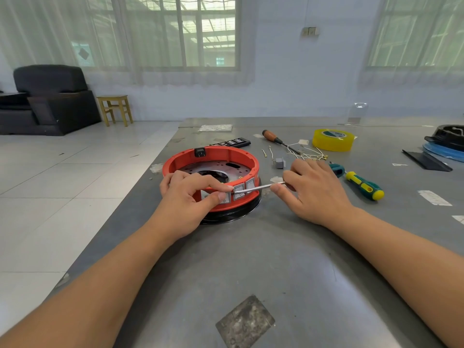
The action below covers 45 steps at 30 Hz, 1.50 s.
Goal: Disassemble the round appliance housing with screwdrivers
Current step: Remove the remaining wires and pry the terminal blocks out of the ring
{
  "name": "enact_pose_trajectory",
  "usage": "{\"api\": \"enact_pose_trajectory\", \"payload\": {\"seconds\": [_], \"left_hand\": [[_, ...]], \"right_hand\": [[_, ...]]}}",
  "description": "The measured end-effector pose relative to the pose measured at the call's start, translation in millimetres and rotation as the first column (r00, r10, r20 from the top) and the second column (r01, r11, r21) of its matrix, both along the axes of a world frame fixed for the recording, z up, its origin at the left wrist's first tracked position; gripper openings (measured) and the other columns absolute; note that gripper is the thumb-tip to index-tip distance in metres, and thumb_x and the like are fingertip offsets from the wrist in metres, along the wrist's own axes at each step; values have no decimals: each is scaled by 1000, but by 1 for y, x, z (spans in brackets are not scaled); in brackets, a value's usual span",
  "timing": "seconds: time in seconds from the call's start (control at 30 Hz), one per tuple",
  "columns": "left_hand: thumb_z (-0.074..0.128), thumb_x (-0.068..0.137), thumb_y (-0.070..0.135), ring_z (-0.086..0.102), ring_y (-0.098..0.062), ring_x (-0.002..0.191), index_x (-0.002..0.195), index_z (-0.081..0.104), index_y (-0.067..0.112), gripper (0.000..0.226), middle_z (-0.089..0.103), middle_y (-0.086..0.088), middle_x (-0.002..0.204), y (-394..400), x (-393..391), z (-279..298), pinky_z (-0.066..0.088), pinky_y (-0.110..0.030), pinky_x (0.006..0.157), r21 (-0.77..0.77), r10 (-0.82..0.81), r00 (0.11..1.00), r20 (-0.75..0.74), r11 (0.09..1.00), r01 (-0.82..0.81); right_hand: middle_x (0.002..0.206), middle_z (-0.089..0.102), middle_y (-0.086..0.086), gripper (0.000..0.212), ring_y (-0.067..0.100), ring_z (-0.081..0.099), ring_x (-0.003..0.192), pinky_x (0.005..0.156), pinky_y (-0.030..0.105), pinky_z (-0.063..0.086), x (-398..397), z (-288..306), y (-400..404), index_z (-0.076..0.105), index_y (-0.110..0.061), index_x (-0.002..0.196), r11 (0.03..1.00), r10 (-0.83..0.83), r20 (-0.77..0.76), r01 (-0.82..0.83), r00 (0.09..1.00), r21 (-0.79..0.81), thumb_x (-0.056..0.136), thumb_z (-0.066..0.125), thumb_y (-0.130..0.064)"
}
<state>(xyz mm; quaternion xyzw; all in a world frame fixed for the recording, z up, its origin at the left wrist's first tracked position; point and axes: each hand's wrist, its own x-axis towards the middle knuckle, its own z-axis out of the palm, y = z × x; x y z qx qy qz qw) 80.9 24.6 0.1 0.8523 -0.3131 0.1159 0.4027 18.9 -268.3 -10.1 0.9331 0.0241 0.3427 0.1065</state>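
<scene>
A pale room with tall curtained windows, a black armchair (50,96) and a small wooden stool (115,109) on white floor tiles lies behind a grey metal worktable (276,259). Near the table's left edge sits the round orange plastic appliance housing (213,156), an open ring resting on a black base, with a perforated metal plate inside and a row of grey rocker switches (238,192) set in its near wall. The left hand (188,194) grips the housing's near rim, forefinger and thumb curled to pinch at the switches. The right hand (313,189) is closed around a slim silver-shafted screwdriver (263,187), its handle hidden in the palm and its tip lying against the switches beside the left fingertips. Farther back on the table lie a wooden-handled screwdriver (272,138), loose white wires (306,151), a small grey relay block (279,163), a yellow tape roll (332,139), and, just right of the right hand, a yellow-and-teal screwdriver (364,185).
</scene>
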Motion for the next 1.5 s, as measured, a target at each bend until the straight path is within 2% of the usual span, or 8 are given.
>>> {"api": "enact_pose_trajectory", "payload": {"seconds": [0.2, 0.33, 0.53, 0.77, 0.97, 1.2, 1.4, 1.5], "left_hand": [[72, 94, 42, 38, -24, 130, 95, 64, 67, 27, 64, 9, 122, 1, 0, 0, 16, -33, 110, -7, -24, 1000, 2, 1000, 24], [74, 93, 40, 42, -18, 121, 96, 66, 67, 28, 70, 16, 109, 2, 0, -2, 17, -33, 110, -52, -41, 998, 52, 998, 44], [75, 93, 42, 42, -5, 111, 97, 65, 69, 29, 71, 20, 101, 2, 2, -5, 19, -37, 113, -66, -38, 995, 92, 997, 44], [74, 92, 45, 41, -13, 113, 98, 64, 69, 27, 68, 24, 101, 3, 2, -3, 23, -37, 108, -53, -29, 998, 63, 998, 32], [73, 92, 44, 41, -17, 117, 100, 65, 67, 25, 70, 20, 106, 3, 0, -1, 22, -36, 108, -43, -28, 999, 44, 999, 30], [74, 91, 45, 41, -22, 122, 98, 67, 66, 23, 69, 9, 113, 3, -1, 4, 21, -33, 110, -27, -29, 1000, 11, 999, 29], [75, 92, 40, 40, -17, 110, 91, 67, 67, 28, 63, 14, 90, 4, 2, 5, 24, -36, 107, -48, -64, 998, 6, 997, 65], [74, 94, 40, 45, -20, 116, 95, 69, 64, 24, 69, 8, 95, 5, 3, 7, 23, -39, 113, -23, -72, 997, -3, 997, 72]], "right_hand": [[95, 49, 1, 59, 23, 43, 90, 82, 40, 33, 8, -1, -2, 56, -20, 83, 999, 28, 46, -29, 999, 31, 102, 26, -68], [89, 48, 0, 61, 25, 46, 86, 80, 40, 37, 3, -2, -1, 57, -21, 80, 1000, -4, 18, 3, 1000, 15, 102, 24, -68], [68, 47, -6, 64, 22, 51, 66, 63, 36, 42, -21, -6, 10, 43, -29, 66, 997, -69, -25, 70, 997, 21, 99, 11, -74], [57, 44, -8, 77, 12, 42, 54, 54, 30, 24, -48, -17, 21, 39, -27, 55, 982, -180, -95, 184, 979, 39, 92, -3, -79], [59, 46, -9, 79, 10, 44, 55, 54, 28, 25, -48, -17, 27, 43, -27, 57, 979, -197, -84, 200, 977, 39, 89, -6, -80], [63, 46, -10, 71, 15, 46, 63, 61, 32, 31, -38, -16, 18, 43, -28, 60, 989, -141, -75, 144, 987, 29, 94, 6, -78], [73, 46, -8, 61, 18, 44, 74, 71, 36, 34, -23, -16, 10, 45, -31, 67, 995, -71, -66, 75, 995, 65, 95, 16, -76], [77, 45, -7, 58, 19, 44, 78, 75, 38, 36, -17, -15, 6, 47, -31, 70, 994, -42, -72, 49, 996, 98, 95, 20, -76]]}}
